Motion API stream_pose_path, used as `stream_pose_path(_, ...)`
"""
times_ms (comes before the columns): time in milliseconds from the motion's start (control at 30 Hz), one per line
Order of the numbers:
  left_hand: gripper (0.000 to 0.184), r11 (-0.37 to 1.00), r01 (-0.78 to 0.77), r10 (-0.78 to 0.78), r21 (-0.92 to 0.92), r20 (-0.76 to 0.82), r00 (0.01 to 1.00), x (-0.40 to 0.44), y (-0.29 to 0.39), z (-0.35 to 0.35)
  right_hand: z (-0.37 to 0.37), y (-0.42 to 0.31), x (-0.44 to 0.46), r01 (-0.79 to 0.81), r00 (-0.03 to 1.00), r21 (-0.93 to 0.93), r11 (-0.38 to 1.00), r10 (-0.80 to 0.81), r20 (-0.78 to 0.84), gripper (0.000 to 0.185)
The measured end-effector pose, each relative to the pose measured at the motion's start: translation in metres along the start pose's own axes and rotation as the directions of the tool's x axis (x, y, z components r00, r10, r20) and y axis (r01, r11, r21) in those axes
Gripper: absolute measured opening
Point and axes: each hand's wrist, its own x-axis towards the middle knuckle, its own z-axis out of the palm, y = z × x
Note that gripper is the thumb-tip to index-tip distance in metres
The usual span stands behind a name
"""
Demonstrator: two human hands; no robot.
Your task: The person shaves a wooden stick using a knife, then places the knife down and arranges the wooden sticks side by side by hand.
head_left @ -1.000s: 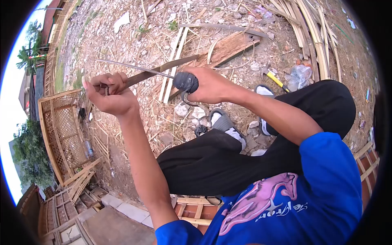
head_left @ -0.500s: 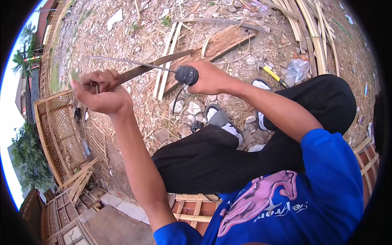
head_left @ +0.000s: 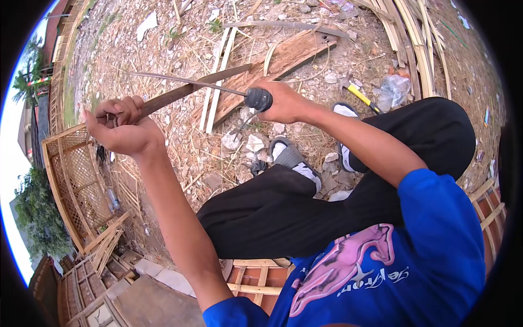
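My left hand (head_left: 124, 126) is closed round the near end of a dark, flat wooden strip (head_left: 171, 98), which slants up and away to the right. My right hand (head_left: 283, 103) grips the black, tape-wrapped handle (head_left: 258, 100) of a long thin metal-bladed tool. Its blade (head_left: 210, 85) points left and crosses over the strip; whether they touch, I cannot tell. The blade shows nearly edge-on, so its exact kind is unclear. A thin dark piece hangs below the handle.
A weathered plank (head_left: 289, 60) and pale strips (head_left: 220, 82) lie on stony ground. Beyond my knee are a yellow-handled hammer (head_left: 362, 97), a clear plastic bag (head_left: 393, 90) and a pile of long slats (head_left: 417, 43). A lattice panel (head_left: 81, 180) stands at left.
My left hand and the strip have shifted slightly left and down. The tool's handle has moved right with my right hand, drawing the blade rightward across the strip.
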Motion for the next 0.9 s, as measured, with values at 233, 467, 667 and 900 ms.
stream_pose_path(233,0.051,1.0,-0.005,0.006,0.011,-0.063,0.998,0.001,-0.001,-0.005,-0.006,0.075,-0.011,-0.346,0.938,-0.151,0.926,0.339,-0.071,0.043)
stream_pose_path(467,0.05,1.0,-0.007,0.007,0.013,-0.048,0.999,0.006,-0.003,-0.013,0.004,0.042,-0.001,-0.06,0.998,-0.057,0.997,0.06,-0.007,0.044)
stream_pose_path(667,0.048,0.999,0.032,-0.032,-0.006,-0.121,0.992,0.004,0.0,-0.021,-0.015,0.127,-0.027,-0.394,0.919,-0.232,0.889,0.38,-0.104,0.045)
stream_pose_path(900,0.049,1.0,0.024,-0.024,0.002,-0.073,0.997,0.009,-0.003,-0.014,-0.008,0.09,-0.013,-0.131,0.991,-0.089,0.987,0.128,-0.038,0.046)
